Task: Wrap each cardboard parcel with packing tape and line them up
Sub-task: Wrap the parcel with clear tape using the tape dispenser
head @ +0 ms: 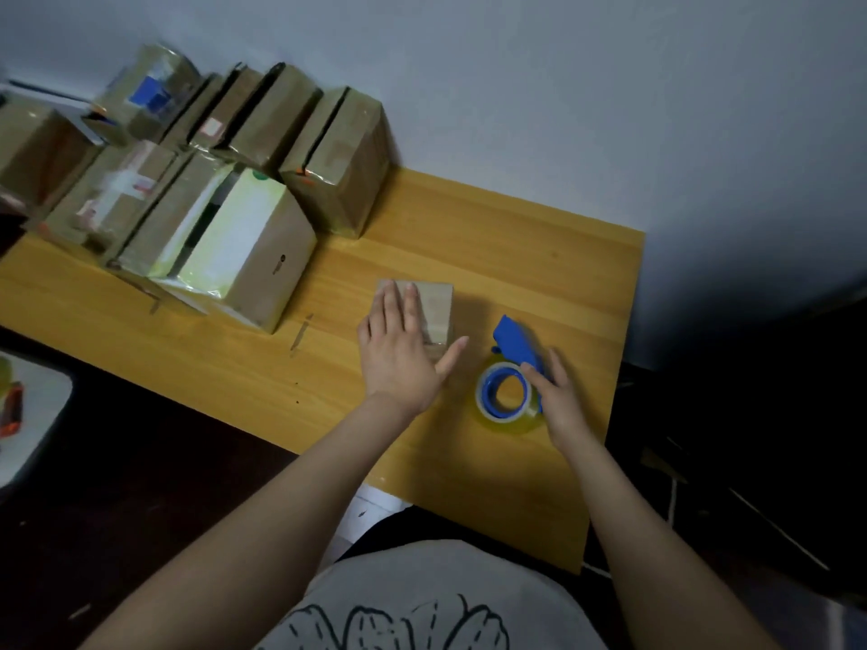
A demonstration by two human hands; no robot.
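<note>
Small cardboard parcel (437, 308) lies flat on the wooden surface (516, 236), right of centre, and the left grip (402, 355) is pressed on top of it: a bare hand, fingers straight and spread, palm covering the parcel's near left part, thumb stretched out to the right past its near corner. Only the far right portion of the parcel shows beyond the fingers. Just to the right, apart from the parcel, sits the blue tape dispenser (516, 341), lying on the surface with its roll of yellowish clear tape (512, 425) at the near end. The right grip (560, 397) is on it, fingers curled over the handle where it meets the roll, forefinger lying along the roll's rim; the thumb is hidden behind the hand. Between the two grips there is bare wood. Out to the left and rear, well apart from the small parcel, taped brown parcels (340, 171) stand packed together in rows against the pale wall (563, 86), and the nearest one is a box with a pale yellow-green face (246, 236).
</note>
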